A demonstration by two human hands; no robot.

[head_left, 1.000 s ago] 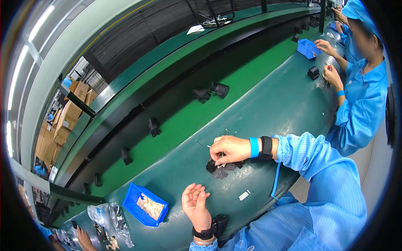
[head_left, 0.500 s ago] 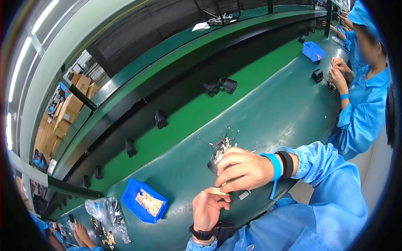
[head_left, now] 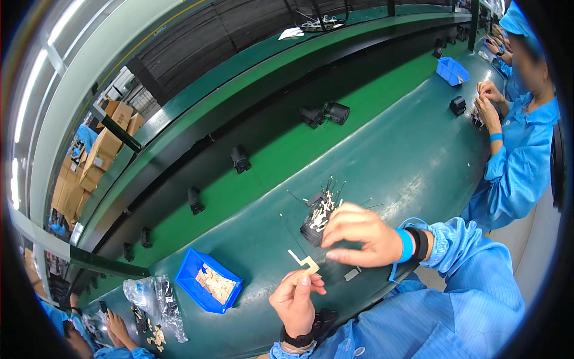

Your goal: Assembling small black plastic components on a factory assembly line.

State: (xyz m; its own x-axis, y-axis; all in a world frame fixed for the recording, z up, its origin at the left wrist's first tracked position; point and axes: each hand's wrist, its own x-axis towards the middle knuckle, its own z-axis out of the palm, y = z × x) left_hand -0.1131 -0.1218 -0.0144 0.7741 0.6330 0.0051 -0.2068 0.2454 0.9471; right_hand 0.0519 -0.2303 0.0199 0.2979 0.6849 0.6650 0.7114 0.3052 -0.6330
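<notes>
I am pinching a cream, hook-shaped flat piece [head_left: 309,265] between the thumb and fingertips of my left hand [head_left: 295,304], just right of the blue plastic open-topped bin [head_left: 192,292]. A narrow white strip [head_left: 295,258] is jutting from its far end; whether the two are joined, I cannot tell. My right hand [head_left: 363,237] is hovering farther right of the bin, its fingers parted and nothing visible between them. Beside it, up and to the right of the bin, a black block-shaped holder [head_left: 312,231] is bearing a tangle of small white pieces with thin dark wires [head_left: 323,209]. Inside the bin, flat cream pieces [head_left: 216,284] are lying loose. I am, by my judgement, handling one small part singly; the next move is probably calling for a steady left pinch and a light, precise right fingertip grip.
</notes>
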